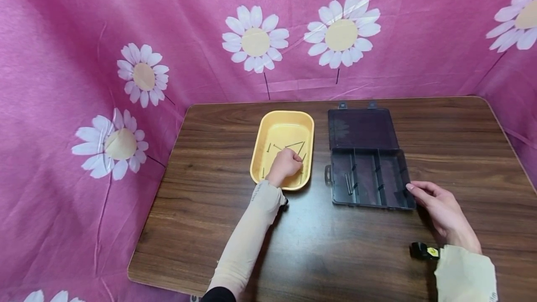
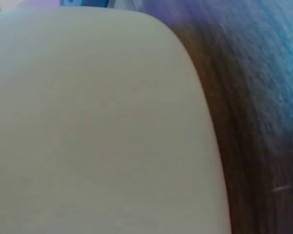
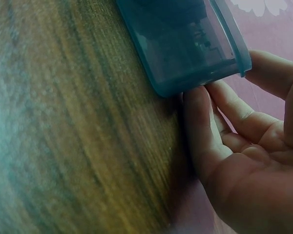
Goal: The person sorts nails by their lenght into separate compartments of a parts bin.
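Note:
In the head view my left hand (image 1: 286, 164) reaches down into the yellow tray (image 1: 261, 134) with its fingers bent. Several thin metal screws (image 1: 295, 144) lie scattered on the tray floor around it. Its fingertips are hidden, so I cannot tell whether they pinch a screw. My right hand (image 1: 442, 209) touches the right side of a dark translucent compartment box (image 1: 366, 205). In the right wrist view its thumb is at the rim and its fingertips (image 3: 198, 95) meet the outer wall. Two long screws (image 1: 348, 184) lie in the box's left compartment.
The box's lid (image 1: 361, 128) lies folded back behind it, on the wood-grain table (image 1: 209, 199). A pink flowered cloth (image 1: 189, 27) hangs behind and to the sides. Pale sleeve fabric (image 2: 102, 122) fills most of the left wrist view.

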`<state>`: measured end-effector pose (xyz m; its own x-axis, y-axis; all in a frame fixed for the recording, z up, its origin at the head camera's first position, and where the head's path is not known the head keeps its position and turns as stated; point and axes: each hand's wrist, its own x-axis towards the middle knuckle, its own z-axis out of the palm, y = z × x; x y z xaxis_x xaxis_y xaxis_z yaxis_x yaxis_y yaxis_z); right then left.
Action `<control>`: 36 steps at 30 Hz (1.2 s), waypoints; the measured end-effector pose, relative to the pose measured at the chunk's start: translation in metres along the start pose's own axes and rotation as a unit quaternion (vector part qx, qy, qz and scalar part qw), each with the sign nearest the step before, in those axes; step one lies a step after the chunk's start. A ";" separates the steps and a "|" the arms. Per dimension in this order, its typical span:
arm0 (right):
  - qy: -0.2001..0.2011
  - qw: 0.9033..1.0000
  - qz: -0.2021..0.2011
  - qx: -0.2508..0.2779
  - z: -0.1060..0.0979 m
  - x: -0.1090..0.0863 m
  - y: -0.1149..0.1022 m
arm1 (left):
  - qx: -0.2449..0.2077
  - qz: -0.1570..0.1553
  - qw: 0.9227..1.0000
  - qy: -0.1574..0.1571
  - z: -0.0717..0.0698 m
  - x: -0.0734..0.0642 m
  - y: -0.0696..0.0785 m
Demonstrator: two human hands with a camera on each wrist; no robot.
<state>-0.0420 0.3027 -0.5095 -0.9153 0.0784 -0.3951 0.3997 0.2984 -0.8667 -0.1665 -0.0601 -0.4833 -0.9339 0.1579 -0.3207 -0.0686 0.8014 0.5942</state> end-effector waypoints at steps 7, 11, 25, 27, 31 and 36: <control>-0.005 1.000 -0.003 0.009 -0.001 0.001 0.001 | -0.094 -0.018 0.995 -0.029 0.000 0.002 -0.004; -0.004 1.000 -0.007 0.017 -0.001 0.000 0.001 | -0.139 -0.031 0.989 -0.031 0.002 0.002 -0.006; 0.003 1.000 -0.003 -0.011 0.000 0.000 0.003 | -0.281 -0.064 0.955 -0.064 0.003 0.001 -0.009; 0.005 1.000 -0.004 -0.009 0.000 0.001 0.002 | -0.290 -0.062 0.953 -0.065 0.003 0.002 -0.010; 0.007 1.000 -0.005 -0.013 0.000 0.001 0.002 | -0.320 -0.065 0.943 -0.069 0.004 0.002 -0.010; 0.003 1.000 -0.008 0.004 0.000 0.000 0.003 | -0.365 -0.066 0.925 -0.082 0.002 0.001 -0.010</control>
<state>-0.0413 0.3032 -0.5121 -0.9215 0.0788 -0.3803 0.3861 0.2921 -0.8750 -0.1659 -0.0668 -0.4912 -0.8390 0.2204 -0.4975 -0.4524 0.2255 0.8628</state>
